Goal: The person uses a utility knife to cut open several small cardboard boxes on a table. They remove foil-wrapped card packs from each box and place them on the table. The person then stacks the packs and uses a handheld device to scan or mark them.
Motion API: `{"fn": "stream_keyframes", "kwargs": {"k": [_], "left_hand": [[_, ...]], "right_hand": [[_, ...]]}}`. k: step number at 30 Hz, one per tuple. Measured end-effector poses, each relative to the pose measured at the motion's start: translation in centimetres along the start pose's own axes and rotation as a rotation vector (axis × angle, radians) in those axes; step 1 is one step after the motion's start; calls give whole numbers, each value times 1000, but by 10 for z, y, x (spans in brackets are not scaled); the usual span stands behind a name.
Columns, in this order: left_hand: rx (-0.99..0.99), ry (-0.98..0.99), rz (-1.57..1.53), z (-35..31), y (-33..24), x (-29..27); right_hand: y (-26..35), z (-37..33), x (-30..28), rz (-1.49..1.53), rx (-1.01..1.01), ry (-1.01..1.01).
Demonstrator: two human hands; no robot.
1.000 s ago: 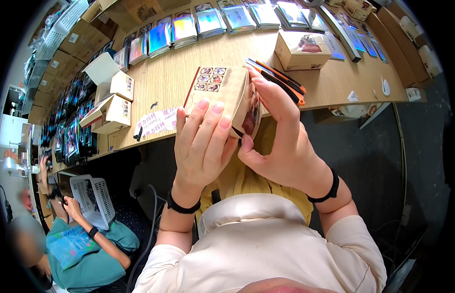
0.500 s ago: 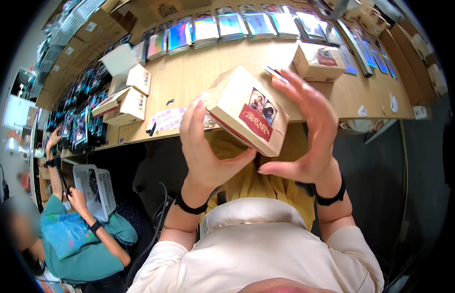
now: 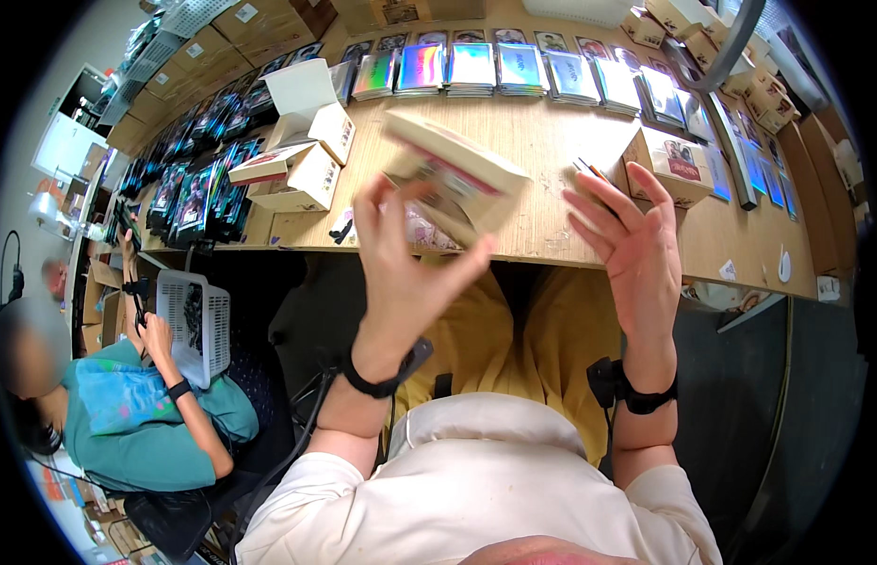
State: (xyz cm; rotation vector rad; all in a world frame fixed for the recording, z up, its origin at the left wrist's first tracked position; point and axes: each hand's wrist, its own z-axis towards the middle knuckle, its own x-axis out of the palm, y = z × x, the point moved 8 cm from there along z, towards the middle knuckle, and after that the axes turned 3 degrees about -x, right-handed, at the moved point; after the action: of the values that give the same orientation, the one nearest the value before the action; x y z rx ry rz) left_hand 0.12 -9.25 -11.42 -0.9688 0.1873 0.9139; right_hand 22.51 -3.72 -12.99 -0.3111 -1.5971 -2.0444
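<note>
A small cream cardboard box (image 3: 467, 165) with a red stripe and a printed picture is tilted above the table's front edge, smeared by motion. My left hand (image 3: 391, 259) grips it from below left, with the thumb stretched out beneath it. Held up to the right, apart from that box, my right hand (image 3: 641, 250) is open and empty with its fingers spread. Behind its fingertips, thin pen-like sticks (image 3: 597, 174) appear to lie on the table. A similar closed box (image 3: 679, 165) stands just beyond that hand.
Opened cream boxes (image 3: 297, 179) stand on the left of the wooden table (image 3: 542, 221). Shiny card stacks (image 3: 471, 68) line the back, and dark packets (image 3: 208, 188) pile at far left. A co-worker (image 3: 142, 414) sits left beside a white basket (image 3: 215, 325).
The box has turned in my left hand, so its printed front now faces down toward the table. My right hand has drawn away from it to the right. The view has shifted.
</note>
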Motion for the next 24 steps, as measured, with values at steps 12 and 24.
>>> {"fn": "stream_keyframes", "kwargs": {"k": [12, 24], "left_hand": [[81, -23, 703, 33, 26, -10], [17, 232, 295, 46, 26, 17]], "right_hand": [[5, -12, -31, -405, -110, 44], [80, 37, -109, -1493, -418, -83]]}}
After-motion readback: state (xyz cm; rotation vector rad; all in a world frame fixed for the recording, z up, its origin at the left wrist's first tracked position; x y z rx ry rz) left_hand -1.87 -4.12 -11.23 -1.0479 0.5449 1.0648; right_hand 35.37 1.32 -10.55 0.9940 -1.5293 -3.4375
